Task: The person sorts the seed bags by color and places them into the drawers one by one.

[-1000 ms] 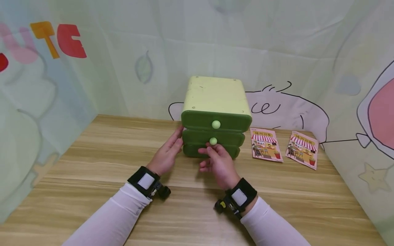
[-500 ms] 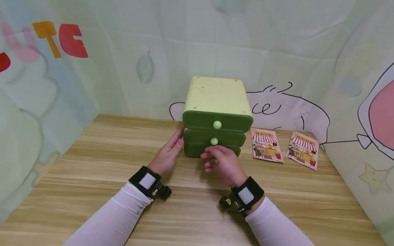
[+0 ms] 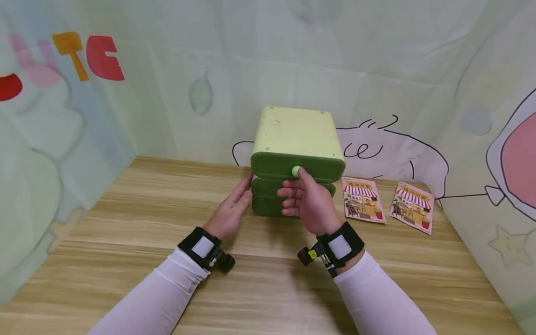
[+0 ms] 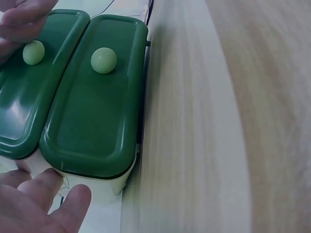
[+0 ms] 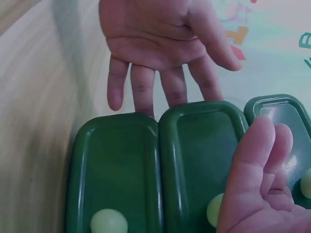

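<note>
A small cabinet (image 3: 298, 132) with a cream body and green drawer fronts stands against the back wall, its three drawers closed. My left hand (image 3: 228, 210) rests along the cabinet's left side, fingers fairly straight. In front of the upper drawers is my right hand (image 3: 315, 204), fingers loosely bent and thumb raised beside the pale green top knob (image 3: 295, 170). The middle knob (image 4: 33, 52) and bottom knob (image 4: 103, 60) show in the left wrist view. From the head view, my right hand hides the middle knob.
Two pink illustrated packets, a nearer-to-cabinet packet (image 3: 363, 200) and an outer packet (image 3: 412, 207), lie right of the cabinet on the wooden table (image 3: 125, 242). A printed cloth (image 3: 167, 93) with cartoon drawings hangs behind and at both sides.
My right hand has risen from the middle knob to just by the top knob. The left hand stays at the cabinet's side, and the drawers look unmoved.
</note>
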A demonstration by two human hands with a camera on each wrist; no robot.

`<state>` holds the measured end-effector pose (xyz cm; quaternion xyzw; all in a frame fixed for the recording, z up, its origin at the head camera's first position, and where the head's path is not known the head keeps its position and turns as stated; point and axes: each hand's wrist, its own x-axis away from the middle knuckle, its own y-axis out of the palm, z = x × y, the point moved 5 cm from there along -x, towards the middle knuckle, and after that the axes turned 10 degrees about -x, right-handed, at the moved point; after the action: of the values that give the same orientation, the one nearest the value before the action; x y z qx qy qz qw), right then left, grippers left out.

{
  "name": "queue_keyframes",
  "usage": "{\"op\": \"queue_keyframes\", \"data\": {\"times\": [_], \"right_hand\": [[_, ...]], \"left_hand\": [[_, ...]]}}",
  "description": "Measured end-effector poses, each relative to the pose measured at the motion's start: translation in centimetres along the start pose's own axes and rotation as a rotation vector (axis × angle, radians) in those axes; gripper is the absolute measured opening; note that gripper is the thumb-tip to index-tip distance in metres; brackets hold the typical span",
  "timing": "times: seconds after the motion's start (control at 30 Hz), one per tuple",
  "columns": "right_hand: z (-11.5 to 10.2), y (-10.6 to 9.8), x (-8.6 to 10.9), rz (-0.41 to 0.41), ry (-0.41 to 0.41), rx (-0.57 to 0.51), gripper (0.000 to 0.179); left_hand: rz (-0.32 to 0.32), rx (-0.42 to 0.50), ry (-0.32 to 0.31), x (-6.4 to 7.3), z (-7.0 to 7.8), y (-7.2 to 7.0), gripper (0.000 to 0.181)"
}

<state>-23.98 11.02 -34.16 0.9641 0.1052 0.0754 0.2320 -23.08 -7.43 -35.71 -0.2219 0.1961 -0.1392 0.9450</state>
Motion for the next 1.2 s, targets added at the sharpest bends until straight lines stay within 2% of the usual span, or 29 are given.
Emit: {"op": "queue_keyframes", "data": {"times": [0.17, 0.43, 0.67, 0.73, 0.93, 1.1, 1.2], "right_hand": [[-0.6, 0.2, -0.3, -0.004, 0.006, -0.023, 0.067], [-1.0, 0.6, -0.6, -0.023, -0.035, -0.035, 0.067], [-0.7, 0.7, -0.5, 0.011, -0.065, -0.051, 0.06], [-0.6, 0.7, -0.6, 0.019, -0.072, -0.061, 0.059], [-0.5, 0.7, -0.5, 0.005, -0.081, -0.072, 0.055], [-0.4, 0.6, -0.5, -0.006, -0.087, -0.092, 0.052], [-0.3, 0.6, -0.4, -0.005, -0.089, -0.094, 0.051]], "left_hand": [[-0.01, -0.007, -0.005, 0.1, 0.0, 0.0, 0.049], [-0.008, -0.013, -0.002, 0.1, -0.2, 0.0, 0.049], [0.006, -0.005, -0.001, -0.8, -3.7, 0.6, 0.049], [0.015, -0.014, 0.008, -0.9, -4.0, 0.7, 0.048], [0.033, -0.029, 0.034, -0.9, -4.0, 0.7, 0.047], [0.028, -0.033, 0.028, -0.9, -3.8, 0.7, 0.048], [0.018, -0.025, 0.02, -0.8, -3.0, 0.5, 0.048]]}}
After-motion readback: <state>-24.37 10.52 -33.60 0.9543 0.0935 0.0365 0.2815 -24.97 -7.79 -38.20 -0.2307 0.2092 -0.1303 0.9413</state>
